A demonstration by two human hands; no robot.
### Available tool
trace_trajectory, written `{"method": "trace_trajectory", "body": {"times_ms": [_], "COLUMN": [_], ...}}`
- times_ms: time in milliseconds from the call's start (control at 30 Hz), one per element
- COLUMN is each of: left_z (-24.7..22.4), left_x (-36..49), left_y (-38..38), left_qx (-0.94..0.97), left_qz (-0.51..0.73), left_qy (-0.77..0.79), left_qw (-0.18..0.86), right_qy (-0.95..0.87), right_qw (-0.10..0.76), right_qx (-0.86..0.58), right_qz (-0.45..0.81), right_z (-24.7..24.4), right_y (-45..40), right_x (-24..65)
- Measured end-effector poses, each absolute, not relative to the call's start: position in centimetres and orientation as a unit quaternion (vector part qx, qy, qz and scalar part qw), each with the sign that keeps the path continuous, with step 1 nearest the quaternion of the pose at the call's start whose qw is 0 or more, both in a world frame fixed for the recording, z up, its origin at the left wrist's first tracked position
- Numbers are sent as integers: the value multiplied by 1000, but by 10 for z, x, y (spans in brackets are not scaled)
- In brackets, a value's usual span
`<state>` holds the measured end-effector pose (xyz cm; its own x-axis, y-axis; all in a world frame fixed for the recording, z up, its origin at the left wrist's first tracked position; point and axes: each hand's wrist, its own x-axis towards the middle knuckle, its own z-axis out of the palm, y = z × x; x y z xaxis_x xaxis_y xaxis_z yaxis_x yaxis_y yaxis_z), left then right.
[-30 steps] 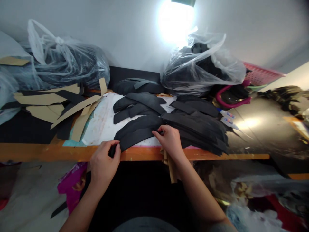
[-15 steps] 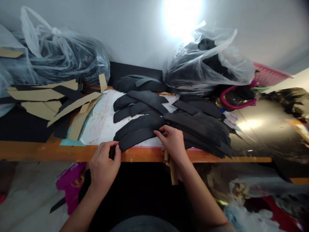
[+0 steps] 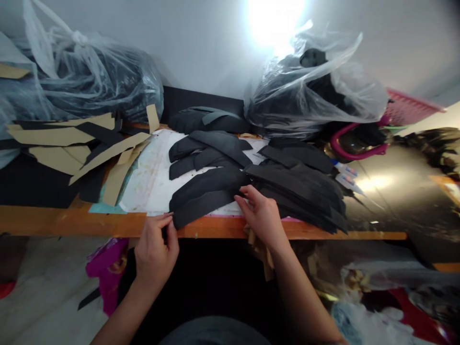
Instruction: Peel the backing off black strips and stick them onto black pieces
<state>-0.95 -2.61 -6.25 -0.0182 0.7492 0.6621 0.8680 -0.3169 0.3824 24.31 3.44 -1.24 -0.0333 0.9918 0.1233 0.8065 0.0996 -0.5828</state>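
Observation:
A curved black strip (image 3: 204,208), like foam or leatherette, lies along the front edge of the bench, partly over another black piece (image 3: 206,184). My left hand (image 3: 157,247) pinches its left end between thumb and forefinger, close to the wooden edge. At the strip's right end is my right hand (image 3: 261,218), its thumb by the lower edge and forefinger by the upper, closed lightly around it. The tip of the strip there is hidden by the fingers. A thick pile of similar black strips (image 3: 298,191) lies just right of my right hand.
More black strips (image 3: 215,151) lie on a white sheet (image 3: 138,187). Tan and black offcuts (image 3: 53,136) are heaped left. Plastic bags (image 3: 97,81) stand against the wall, near a pink basket (image 3: 413,108). Small glue bottles (image 3: 347,177) lie right. The wooden edge (image 3: 212,230) runs across the front.
My right hand has shifted slightly right along the strip's end. The left hand and strip have moved slightly left, and the view has tilted a little.

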Motion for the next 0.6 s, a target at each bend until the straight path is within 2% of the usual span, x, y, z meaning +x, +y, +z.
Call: {"method": "trace_trajectory", "body": {"times_ms": [200, 600], "left_z": [-55, -56], "left_x": [-6, -8], "left_y": [-19, -13], "left_qx": [-685, -702], "left_qz": [-377, -341], "left_qy": [-620, -622], "left_qw": [69, 65], "right_qy": [-689, -697], "right_qw": [193, 118], "right_qx": [-692, -704], "right_qz": [96, 67], "right_z": [-14, -8], "right_y": [43, 46], "right_x": [235, 226]}}
